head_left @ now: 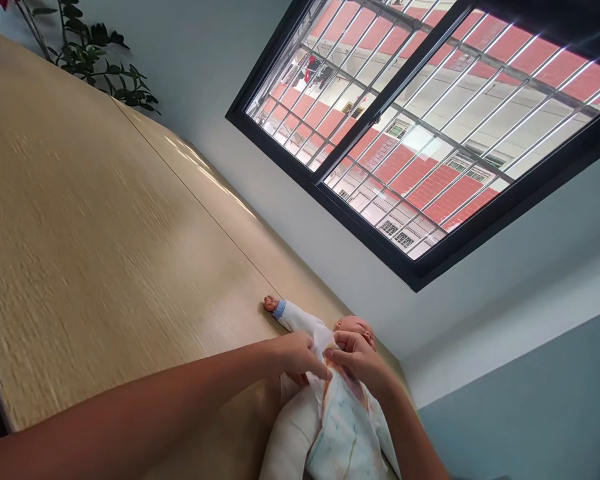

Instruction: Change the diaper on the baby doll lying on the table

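A baby doll (pixel 356 328) lies face up on the wooden tabletop, its head toward the wall. One small arm in a white sleeve (pixel 305 319) with a blue cuff stretches out to the left. The doll wears a pale patterned baby garment (pixel 345 427) with orange edging at the front. My left hand (pixel 303 353) is closed at the chest, fingers on the garment's edge. Just beside it, my right hand (pixel 357 357) pinches the orange-edged front below the doll's chin. My hands cover part of the chest and the fastening there.
The wooden table (pixel 130 233) runs along a pale wall (pixel 205 80), with a seam near its far edge. A black-framed window (pixel 415 273) with metal bars is above. A green leafy plant (pixel 100 60) is at the upper left.
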A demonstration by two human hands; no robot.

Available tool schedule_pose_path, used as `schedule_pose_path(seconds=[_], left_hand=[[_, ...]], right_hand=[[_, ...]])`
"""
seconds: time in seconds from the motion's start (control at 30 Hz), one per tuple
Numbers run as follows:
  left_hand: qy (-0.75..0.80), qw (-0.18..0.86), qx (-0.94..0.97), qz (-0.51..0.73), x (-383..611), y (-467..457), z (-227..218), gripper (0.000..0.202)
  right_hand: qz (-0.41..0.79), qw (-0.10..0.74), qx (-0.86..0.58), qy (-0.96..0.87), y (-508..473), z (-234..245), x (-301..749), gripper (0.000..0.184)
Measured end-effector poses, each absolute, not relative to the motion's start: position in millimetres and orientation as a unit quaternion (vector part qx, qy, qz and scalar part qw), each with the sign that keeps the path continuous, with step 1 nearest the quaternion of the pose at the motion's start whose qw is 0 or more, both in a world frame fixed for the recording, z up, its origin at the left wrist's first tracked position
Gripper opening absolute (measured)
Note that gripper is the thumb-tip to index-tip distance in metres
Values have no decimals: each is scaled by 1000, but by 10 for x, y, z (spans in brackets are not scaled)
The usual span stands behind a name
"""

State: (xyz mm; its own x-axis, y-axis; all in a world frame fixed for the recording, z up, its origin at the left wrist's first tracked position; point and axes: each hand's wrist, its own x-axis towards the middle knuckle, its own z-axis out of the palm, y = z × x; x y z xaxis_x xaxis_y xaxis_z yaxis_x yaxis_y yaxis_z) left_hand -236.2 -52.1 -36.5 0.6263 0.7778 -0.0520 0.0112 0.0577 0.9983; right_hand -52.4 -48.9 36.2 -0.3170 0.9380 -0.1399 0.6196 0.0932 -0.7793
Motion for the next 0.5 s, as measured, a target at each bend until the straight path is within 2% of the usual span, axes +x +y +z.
schedule_pose_path(seconds=[0.2,0.3,0.4,0.5], left_hand=[[325,688,569,313,-2180,-506,-505,32],[317,690,564,324,-2161,-463,-546,37],[314,686,567,332,-2114,-417,-621,37],[314,660,583,356,-2026,-387,-747,31]], right_hand=[[396,214,-552,-702,-429,286,-532,33],[349,221,-551,-725,-445,282,-535,32],[314,210,-552,-743,-454,305,-534,31],[332,182,-547,-746,-428,325,-548,30]])
